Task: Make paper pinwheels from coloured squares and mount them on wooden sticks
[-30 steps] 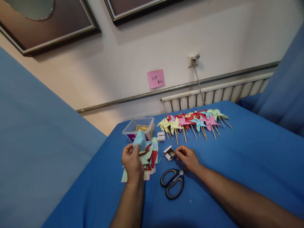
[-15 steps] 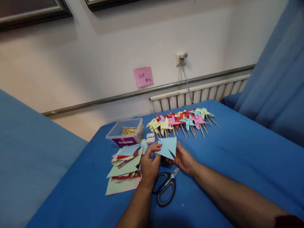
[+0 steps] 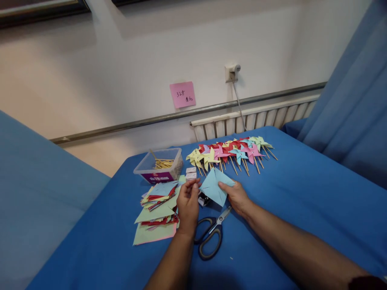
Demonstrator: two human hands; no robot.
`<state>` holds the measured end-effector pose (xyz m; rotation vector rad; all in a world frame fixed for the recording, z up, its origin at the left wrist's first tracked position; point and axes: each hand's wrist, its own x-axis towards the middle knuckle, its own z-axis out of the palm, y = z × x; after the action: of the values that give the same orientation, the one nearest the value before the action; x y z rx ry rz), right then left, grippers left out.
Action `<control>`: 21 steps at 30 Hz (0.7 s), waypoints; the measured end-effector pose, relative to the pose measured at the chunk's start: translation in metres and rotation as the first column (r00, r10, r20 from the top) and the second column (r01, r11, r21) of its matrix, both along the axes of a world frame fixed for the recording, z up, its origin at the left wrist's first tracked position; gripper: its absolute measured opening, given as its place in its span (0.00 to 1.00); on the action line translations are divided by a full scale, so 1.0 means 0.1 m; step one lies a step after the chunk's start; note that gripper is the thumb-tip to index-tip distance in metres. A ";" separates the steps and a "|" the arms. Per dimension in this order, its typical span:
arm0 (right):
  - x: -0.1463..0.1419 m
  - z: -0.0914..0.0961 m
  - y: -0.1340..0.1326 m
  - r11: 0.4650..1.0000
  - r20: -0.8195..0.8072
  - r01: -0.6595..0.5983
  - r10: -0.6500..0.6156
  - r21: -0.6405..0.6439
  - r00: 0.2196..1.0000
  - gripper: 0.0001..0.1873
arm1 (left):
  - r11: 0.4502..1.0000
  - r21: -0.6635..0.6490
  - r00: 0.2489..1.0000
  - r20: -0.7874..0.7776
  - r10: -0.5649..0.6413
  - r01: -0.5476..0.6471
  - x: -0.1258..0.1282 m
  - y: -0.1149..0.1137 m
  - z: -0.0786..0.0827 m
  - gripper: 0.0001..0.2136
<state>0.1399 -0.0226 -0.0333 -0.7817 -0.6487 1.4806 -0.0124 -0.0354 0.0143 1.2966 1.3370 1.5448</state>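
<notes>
My right hand (image 3: pixel 238 197) pinches a light-blue slit paper square (image 3: pixel 217 187) by its right side, thumb on top. At the paper's left corner is my left hand (image 3: pixel 188 205), its thumb and fingertips drawn together; whether they hold anything is hidden. Below the paper, between the hands, sits a small dark object (image 3: pixel 204 199), partly covered. Scissors (image 3: pixel 212 233) with dark handles lie on the blue cloth, blades pointing up towards my right hand. Left of my left hand is a stack of coloured paper squares (image 3: pixel 159 213) in green, red, yellow and blue.
A clear plastic tub (image 3: pixel 160 165) holds thin wooden sticks. Small white boxes (image 3: pixel 191 174) stand beside it. Several finished paper pinwheels (image 3: pixel 231 153) on sticks lie at the back of the blue-covered table (image 3: pixel 287 193). A radiator (image 3: pixel 256 119) and a pink note (image 3: pixel 183 95) are behind.
The blue paper has turned and now lies more face-up, gripped at its right side. My left hand has come off its left part, to beside the corner.
</notes>
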 end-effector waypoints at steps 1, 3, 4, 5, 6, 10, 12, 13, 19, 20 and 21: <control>0.00 0.01 0.00 1.000 0.005 0.009 -0.009 0.003 1.000 0.26 | 0.999 -0.035 0.999 0.050 -0.017 0.019 0.00 0.00 0.00 0.16; 0.00 0.03 -0.01 1.000 0.017 0.004 -0.004 0.004 1.000 0.27 | 0.995 -0.086 0.994 0.103 -0.046 0.055 0.02 0.00 0.01 0.18; 0.00 0.04 -0.02 1.000 0.022 -0.007 0.007 0.004 1.000 0.27 | 0.993 -0.100 0.992 0.111 -0.056 0.068 0.03 -0.01 0.02 0.19; 0.00 0.05 -0.03 1.000 0.026 -0.020 0.020 0.006 0.999 0.27 | 0.991 -0.109 0.991 0.113 -0.067 0.079 0.04 -0.01 0.03 0.20; -0.01 0.06 -0.04 0.999 0.027 -0.033 0.033 0.008 0.999 0.27 | 0.989 -0.117 0.990 0.113 -0.080 0.093 0.05 -0.02 0.04 0.20; -0.03 0.08 -0.07 0.998 0.044 -0.062 0.062 0.014 0.997 0.24 | 0.977 -0.162 0.990 0.058 -0.130 0.138 0.08 -0.04 0.03 0.15; -0.03 0.08 -0.08 0.999 0.079 -0.053 0.053 -0.001 0.995 0.22 | 0.979 -0.175 0.995 0.022 -0.101 0.103 0.07 -0.03 0.01 0.12; -0.02 0.08 -0.08 0.999 0.097 -0.044 0.045 -0.012 0.994 0.22 | 0.980 -0.180 0.997 0.021 -0.080 0.082 0.06 -0.02 -0.01 0.12; -0.01 0.05 -0.06 0.999 0.091 -0.037 0.037 0.003 0.995 0.25 | 0.968 -0.187 0.929 0.360 -0.090 0.166 0.05 0.00 0.03 0.15; -0.01 0.05 -0.06 0.999 0.087 -0.039 0.039 0.004 0.995 0.25 | 0.960 -0.178 0.899 0.419 -0.123 0.214 0.06 -0.01 0.05 0.16; -0.01 0.04 -0.05 0.999 0.086 -0.037 0.037 0.000 0.996 0.25 | 0.949 -0.169 0.871 0.463 -0.161 0.265 0.07 -0.03 0.07 0.17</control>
<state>0.1394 -0.0281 -0.0291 -0.8394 -0.7321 1.4859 -0.0057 -0.0380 0.0214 0.8466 1.0017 1.3779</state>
